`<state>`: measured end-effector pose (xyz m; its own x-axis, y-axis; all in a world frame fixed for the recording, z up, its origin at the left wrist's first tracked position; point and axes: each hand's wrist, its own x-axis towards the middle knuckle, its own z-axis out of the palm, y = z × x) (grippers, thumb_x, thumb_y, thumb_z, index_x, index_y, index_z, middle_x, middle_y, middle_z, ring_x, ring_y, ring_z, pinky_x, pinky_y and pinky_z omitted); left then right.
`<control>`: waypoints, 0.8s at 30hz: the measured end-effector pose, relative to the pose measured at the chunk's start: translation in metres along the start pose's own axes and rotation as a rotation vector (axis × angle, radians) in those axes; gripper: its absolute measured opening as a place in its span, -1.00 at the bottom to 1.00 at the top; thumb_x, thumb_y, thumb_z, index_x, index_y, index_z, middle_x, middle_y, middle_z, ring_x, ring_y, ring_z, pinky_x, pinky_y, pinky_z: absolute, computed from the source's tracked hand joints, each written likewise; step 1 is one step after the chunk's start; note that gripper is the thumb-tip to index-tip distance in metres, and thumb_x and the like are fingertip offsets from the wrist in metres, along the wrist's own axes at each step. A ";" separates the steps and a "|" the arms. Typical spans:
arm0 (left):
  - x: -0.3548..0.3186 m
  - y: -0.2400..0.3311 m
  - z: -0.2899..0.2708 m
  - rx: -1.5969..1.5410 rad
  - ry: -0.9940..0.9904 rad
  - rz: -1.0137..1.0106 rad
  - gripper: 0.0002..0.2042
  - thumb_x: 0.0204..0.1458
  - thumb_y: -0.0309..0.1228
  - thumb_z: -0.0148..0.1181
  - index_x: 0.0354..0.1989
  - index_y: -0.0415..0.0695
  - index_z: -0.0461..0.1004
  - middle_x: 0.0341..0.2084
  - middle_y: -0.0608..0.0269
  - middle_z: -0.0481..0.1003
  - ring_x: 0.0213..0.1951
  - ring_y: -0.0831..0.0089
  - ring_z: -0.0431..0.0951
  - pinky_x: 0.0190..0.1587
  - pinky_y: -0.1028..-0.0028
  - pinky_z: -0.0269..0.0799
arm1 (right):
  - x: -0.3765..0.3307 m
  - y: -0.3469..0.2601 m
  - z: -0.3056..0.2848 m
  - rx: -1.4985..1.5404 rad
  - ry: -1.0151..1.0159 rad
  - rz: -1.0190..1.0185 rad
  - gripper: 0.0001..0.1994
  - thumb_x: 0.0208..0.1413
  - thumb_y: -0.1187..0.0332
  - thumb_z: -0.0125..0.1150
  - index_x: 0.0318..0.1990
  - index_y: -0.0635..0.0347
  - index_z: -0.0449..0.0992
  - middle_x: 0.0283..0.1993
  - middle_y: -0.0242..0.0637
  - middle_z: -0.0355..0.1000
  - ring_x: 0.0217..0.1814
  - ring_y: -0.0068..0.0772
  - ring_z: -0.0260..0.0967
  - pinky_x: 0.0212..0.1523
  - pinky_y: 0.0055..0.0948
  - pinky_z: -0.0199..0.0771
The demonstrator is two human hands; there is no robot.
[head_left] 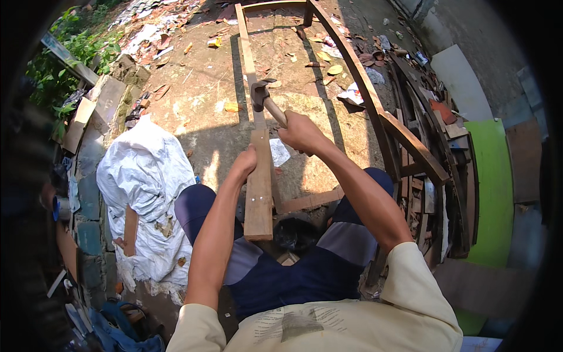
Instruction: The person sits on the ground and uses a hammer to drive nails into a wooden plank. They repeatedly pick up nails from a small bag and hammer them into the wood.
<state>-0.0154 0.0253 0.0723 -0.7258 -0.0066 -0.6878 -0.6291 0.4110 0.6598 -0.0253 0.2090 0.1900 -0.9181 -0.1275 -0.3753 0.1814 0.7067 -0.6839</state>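
Observation:
My right hand (302,134) is closed around the wooden handle of a claw hammer (275,111). Its dark metal head is raised over the far end of a short brown board (259,188). My left hand (247,160) grips the left edge of that board near its far end. Small bright nail heads dot the board's face. The board lies along the left rail of a long wooden frame (246,50), which stretches away from me. The frame's right rail (352,61) bends outward in the view, and a crosspiece (308,201) lies between my knees.
A crumpled white sack (143,170) lies to my left with a wood scrap (131,230) on it. Stacked timber (419,117) and a green panel (491,188) stand at the right. Dry leaves and litter cover the ground ahead. A black round object (295,233) sits between my legs.

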 end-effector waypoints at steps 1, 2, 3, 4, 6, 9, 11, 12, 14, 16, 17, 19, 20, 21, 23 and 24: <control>0.001 -0.001 0.002 -0.009 -0.015 0.015 -0.26 0.33 0.05 -0.36 0.25 -0.52 0.26 0.18 -0.29 0.38 0.17 0.00 0.45 0.20 0.18 0.31 | -0.001 0.003 0.002 0.034 0.088 -0.056 -0.64 0.03 0.40 0.11 -0.05 0.48 0.38 -0.37 0.18 0.52 -0.44 0.00 0.55 -0.47 -0.10 0.50; 0.006 -0.003 0.001 -0.017 -0.027 0.030 -0.26 0.33 0.05 -0.36 0.24 -0.52 0.27 0.16 -0.29 0.39 0.16 0.00 0.46 0.19 0.18 0.32 | 0.002 0.008 0.009 0.070 0.176 -0.114 -0.63 0.04 0.38 0.12 -0.05 0.48 0.38 -0.36 0.20 0.52 -0.39 0.04 0.56 -0.41 -0.08 0.51; 0.011 -0.005 0.000 -0.024 -0.038 0.046 -0.26 0.33 0.05 -0.36 0.24 -0.52 0.27 0.15 -0.28 0.40 0.14 0.00 0.47 0.18 0.17 0.33 | 0.004 0.011 0.016 0.106 0.263 -0.174 -0.63 0.05 0.36 0.12 -0.05 0.48 0.37 -0.35 0.22 0.52 -0.35 0.07 0.57 -0.34 -0.07 0.53; 0.016 -0.007 -0.002 -0.011 -0.031 0.044 -0.27 0.33 0.04 -0.36 0.23 -0.52 0.27 0.14 -0.28 0.41 0.14 0.00 0.48 0.17 0.17 0.34 | 0.004 0.011 0.029 0.086 0.348 -0.176 -0.67 0.03 0.39 0.10 -0.11 0.50 0.42 -0.32 0.24 0.52 -0.23 0.17 0.55 -0.19 -0.05 0.52; 0.019 -0.009 -0.002 0.019 -0.030 0.043 -0.29 0.34 0.02 -0.36 0.22 -0.52 0.29 0.12 -0.28 0.43 0.13 0.00 0.49 0.16 0.17 0.35 | 0.011 0.029 0.038 -0.131 0.015 -0.085 -0.74 0.02 0.43 0.08 -0.20 0.49 0.46 -0.35 0.18 0.53 -0.31 0.11 0.56 -0.29 -0.07 0.54; 0.013 -0.006 0.002 -0.080 -0.041 0.039 -0.30 0.34 0.00 -0.37 0.21 -0.53 0.30 0.12 -0.33 0.42 0.14 -0.01 0.48 0.18 0.17 0.34 | 0.016 0.017 0.020 -0.204 -0.199 0.121 -0.83 0.01 0.49 0.03 -0.35 0.44 0.50 -0.48 -0.05 0.51 -0.61 -0.21 0.48 -0.65 -0.20 0.43; 0.006 0.000 0.004 0.062 0.017 0.091 -0.30 0.34 -0.01 -0.38 0.20 -0.56 0.29 0.16 -0.38 0.37 0.20 -0.05 0.42 0.22 0.17 0.29 | 0.019 0.019 0.007 -0.148 -0.190 0.131 -0.83 0.04 0.47 0.03 -0.33 0.44 0.48 -0.51 -0.08 0.49 -0.61 -0.24 0.48 -0.65 -0.19 0.42; 0.003 0.003 0.005 0.052 0.013 0.085 -0.29 0.34 -0.02 -0.37 0.19 -0.59 0.29 0.18 -0.40 0.35 0.24 -0.09 0.37 0.25 0.17 0.25 | 0.016 0.023 0.003 -0.082 -0.121 0.133 -0.82 0.05 0.45 0.03 -0.31 0.44 0.47 -0.52 -0.09 0.48 -0.62 -0.24 0.47 -0.65 -0.20 0.42; 0.004 0.003 0.001 0.178 0.049 0.080 -0.31 0.32 -0.02 -0.34 0.22 -0.54 0.27 0.23 -0.40 0.29 0.30 -0.14 0.30 0.30 0.15 0.20 | -0.001 0.019 0.001 0.042 -0.007 0.126 -0.79 0.07 0.42 0.04 -0.27 0.45 0.45 -0.55 -0.12 0.45 -0.63 -0.24 0.45 -0.65 -0.22 0.42; 0.035 -0.008 -0.008 0.466 0.120 0.100 -0.33 0.29 -0.01 -0.30 0.30 -0.41 0.24 0.30 -0.36 0.21 0.34 -0.17 0.23 0.34 0.11 0.18 | -0.022 0.026 -0.001 0.118 0.034 0.066 -0.76 0.07 0.39 0.06 -0.22 0.45 0.42 -0.56 -0.13 0.44 -0.64 -0.24 0.44 -0.64 -0.23 0.43; 0.040 -0.012 -0.007 0.514 0.167 0.237 -0.35 0.28 0.00 -0.28 0.33 -0.31 0.24 0.33 -0.31 0.18 0.34 -0.17 0.21 0.35 0.09 0.16 | -0.032 0.034 -0.003 0.157 0.061 0.039 -0.74 0.07 0.38 0.07 -0.19 0.45 0.40 -0.57 -0.14 0.43 -0.64 -0.24 0.43 -0.63 -0.24 0.43; 0.047 -0.019 -0.004 0.612 0.258 0.515 -0.38 0.25 0.01 -0.24 0.39 -0.10 0.22 0.40 -0.19 0.10 0.36 -0.18 0.18 0.38 0.04 0.13 | -0.039 0.062 0.005 0.175 0.073 0.116 -0.72 0.06 0.37 0.09 -0.17 0.46 0.38 -0.56 -0.14 0.43 -0.64 -0.24 0.43 -0.62 -0.24 0.44; 0.046 -0.012 -0.003 0.684 0.209 0.493 -0.39 0.24 0.02 -0.23 0.39 -0.03 0.23 0.41 -0.14 0.09 0.36 -0.17 0.18 0.37 0.03 0.14 | -0.043 0.079 0.010 0.184 0.084 0.162 -0.71 0.05 0.36 0.09 -0.17 0.46 0.37 -0.55 -0.13 0.43 -0.65 -0.23 0.43 -0.62 -0.24 0.45; 0.047 -0.004 -0.005 0.757 0.162 0.469 -0.40 0.24 0.03 -0.23 0.39 0.04 0.24 0.43 -0.08 0.07 0.37 -0.15 0.18 0.37 0.03 0.15 | -0.045 0.093 0.014 0.171 0.084 0.188 -0.72 0.06 0.37 0.08 -0.17 0.45 0.37 -0.53 -0.11 0.44 -0.63 -0.25 0.45 -0.62 -0.24 0.45; 0.028 0.005 0.000 0.871 0.084 0.430 -0.40 0.23 0.03 -0.20 0.38 0.04 0.25 0.42 -0.07 0.09 0.36 -0.13 0.20 0.37 0.04 0.15 | -0.067 0.112 0.029 0.212 0.096 0.283 -0.73 0.06 0.37 0.08 -0.18 0.46 0.37 -0.55 -0.10 0.44 -0.63 -0.25 0.46 -0.62 -0.24 0.45; 0.011 0.021 0.002 0.910 0.066 0.429 -0.39 0.22 0.02 -0.19 0.37 -0.04 0.25 0.39 -0.12 0.13 0.35 -0.13 0.21 0.37 0.05 0.15 | -0.069 0.122 0.032 0.245 0.105 0.319 -0.73 0.06 0.37 0.08 -0.19 0.46 0.37 -0.56 -0.11 0.43 -0.64 -0.24 0.45 -0.63 -0.24 0.45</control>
<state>-0.0357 0.0360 0.0781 -0.8724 0.2658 -0.4103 0.1202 0.9302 0.3468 0.0718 0.2821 0.1128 -0.8310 0.1521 -0.5351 0.5296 0.5107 -0.6773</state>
